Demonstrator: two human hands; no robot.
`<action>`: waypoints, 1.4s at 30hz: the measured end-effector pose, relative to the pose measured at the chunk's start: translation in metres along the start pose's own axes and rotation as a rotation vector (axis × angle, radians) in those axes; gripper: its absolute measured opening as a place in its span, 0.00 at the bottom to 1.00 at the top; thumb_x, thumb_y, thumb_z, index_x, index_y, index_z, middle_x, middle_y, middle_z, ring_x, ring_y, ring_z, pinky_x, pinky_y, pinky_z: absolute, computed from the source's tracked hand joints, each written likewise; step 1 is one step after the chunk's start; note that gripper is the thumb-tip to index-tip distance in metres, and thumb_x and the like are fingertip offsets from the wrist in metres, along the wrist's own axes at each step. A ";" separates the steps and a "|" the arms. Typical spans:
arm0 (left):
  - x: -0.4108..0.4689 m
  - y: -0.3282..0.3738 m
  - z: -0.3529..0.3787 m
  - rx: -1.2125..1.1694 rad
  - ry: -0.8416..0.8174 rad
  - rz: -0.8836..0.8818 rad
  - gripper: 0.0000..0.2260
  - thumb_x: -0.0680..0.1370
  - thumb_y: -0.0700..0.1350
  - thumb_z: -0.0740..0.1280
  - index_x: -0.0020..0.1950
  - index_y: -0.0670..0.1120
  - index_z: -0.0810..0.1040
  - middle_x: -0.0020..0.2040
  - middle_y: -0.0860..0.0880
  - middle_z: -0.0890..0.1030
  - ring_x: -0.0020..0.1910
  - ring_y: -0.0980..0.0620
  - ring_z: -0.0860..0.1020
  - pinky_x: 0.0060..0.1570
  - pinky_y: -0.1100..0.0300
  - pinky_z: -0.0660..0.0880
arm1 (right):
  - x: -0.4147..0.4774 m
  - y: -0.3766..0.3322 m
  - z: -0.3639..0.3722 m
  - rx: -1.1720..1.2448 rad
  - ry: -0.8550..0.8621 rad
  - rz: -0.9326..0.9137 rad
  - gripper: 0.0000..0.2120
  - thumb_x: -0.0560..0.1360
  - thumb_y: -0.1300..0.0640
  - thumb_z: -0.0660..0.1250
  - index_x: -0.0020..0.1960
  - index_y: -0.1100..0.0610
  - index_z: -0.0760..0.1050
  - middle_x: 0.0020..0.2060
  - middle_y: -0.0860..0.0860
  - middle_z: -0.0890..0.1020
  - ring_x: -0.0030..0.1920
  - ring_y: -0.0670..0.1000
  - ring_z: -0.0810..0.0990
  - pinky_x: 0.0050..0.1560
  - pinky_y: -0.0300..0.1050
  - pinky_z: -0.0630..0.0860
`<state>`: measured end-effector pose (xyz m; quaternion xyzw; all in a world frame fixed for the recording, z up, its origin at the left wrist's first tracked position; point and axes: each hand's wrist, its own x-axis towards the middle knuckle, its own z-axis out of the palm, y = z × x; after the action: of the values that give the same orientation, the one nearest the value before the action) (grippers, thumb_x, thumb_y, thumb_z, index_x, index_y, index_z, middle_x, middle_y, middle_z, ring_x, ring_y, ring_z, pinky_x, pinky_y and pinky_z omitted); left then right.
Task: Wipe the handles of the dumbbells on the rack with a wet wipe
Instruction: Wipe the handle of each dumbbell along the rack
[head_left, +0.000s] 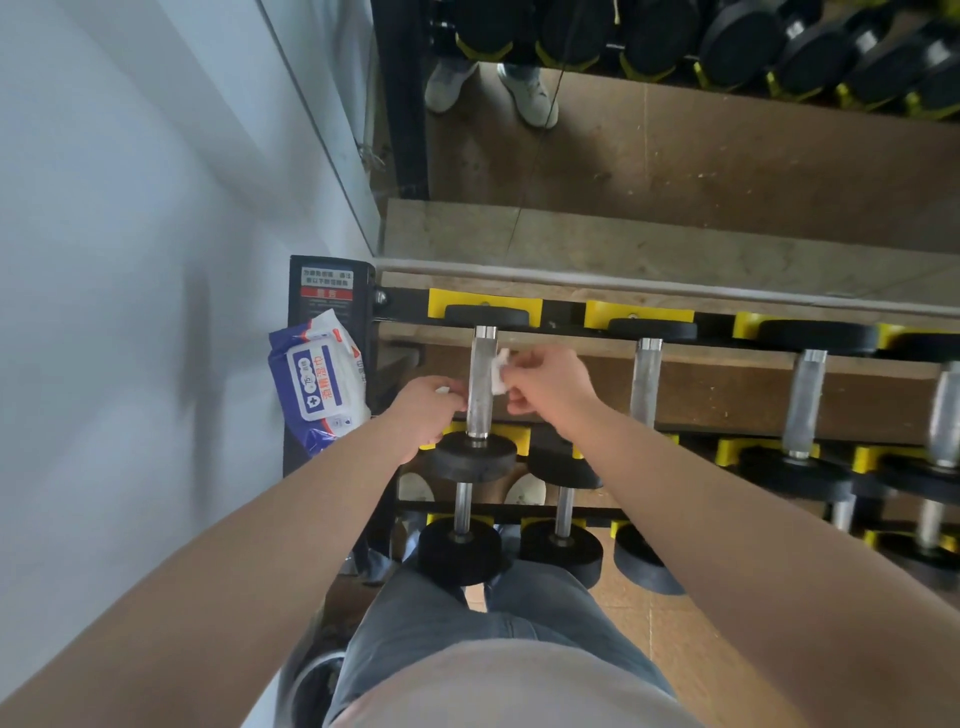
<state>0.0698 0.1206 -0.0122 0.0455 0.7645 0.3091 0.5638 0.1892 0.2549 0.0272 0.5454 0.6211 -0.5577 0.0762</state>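
Mirror-backed dumbbell rack (561, 312) beside a white wall (130, 260). Right fingers (522, 361) pinch the wet wipe (500, 375) against the right side of the leftmost top handle (480, 384). The left fingers (453, 399) are curled at its left side, nipping a white corner. Wipe pack (319, 384) sits left of that handle.

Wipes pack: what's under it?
The wipes pack lies on the rack's black end frame, next to the warning label. The frame surface beneath the pack is covered.
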 end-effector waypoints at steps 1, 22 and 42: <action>-0.001 0.000 -0.001 -0.001 -0.001 0.002 0.10 0.79 0.40 0.68 0.60 0.47 0.83 0.38 0.47 0.73 0.30 0.52 0.65 0.23 0.63 0.64 | 0.001 -0.004 -0.001 0.011 0.085 -0.044 0.06 0.78 0.57 0.72 0.55 0.54 0.80 0.41 0.51 0.84 0.34 0.46 0.85 0.39 0.43 0.85; -0.035 -0.011 -0.008 0.022 -0.058 0.024 0.08 0.84 0.42 0.64 0.59 0.45 0.81 0.48 0.43 0.79 0.35 0.53 0.70 0.29 0.64 0.68 | -0.024 0.007 0.026 -0.764 -0.085 -0.507 0.09 0.82 0.58 0.64 0.59 0.51 0.80 0.54 0.50 0.81 0.53 0.49 0.80 0.56 0.45 0.78; -0.034 -0.007 -0.036 0.075 -0.108 0.009 0.14 0.84 0.39 0.64 0.70 0.44 0.77 0.63 0.38 0.79 0.46 0.47 0.72 0.37 0.64 0.70 | -0.043 0.000 0.055 -1.138 -0.134 -0.426 0.08 0.80 0.56 0.65 0.56 0.50 0.82 0.51 0.53 0.83 0.47 0.54 0.83 0.50 0.51 0.84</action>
<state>0.0519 0.0854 0.0187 0.0867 0.7437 0.2801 0.6008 0.1780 0.1868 0.0380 0.2467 0.9108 -0.1746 0.2813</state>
